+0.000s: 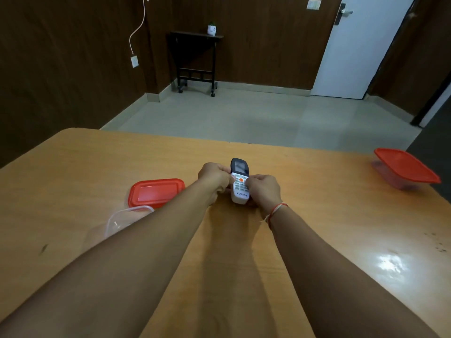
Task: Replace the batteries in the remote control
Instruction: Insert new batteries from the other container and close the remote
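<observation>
I have both hands on the remote control [240, 181], left hand [213, 178] pinching its left edge and right hand [264, 191] closed on its right edge, keypad up, above the bench [73, 167]. Its long axis runs near to far, so I judge it needs flipping to reach the battery cover. A red lid [156, 192] and clear tub [122, 219] lie left.

Dk wood walls [61, 57], white door [353, 52].
</observation>
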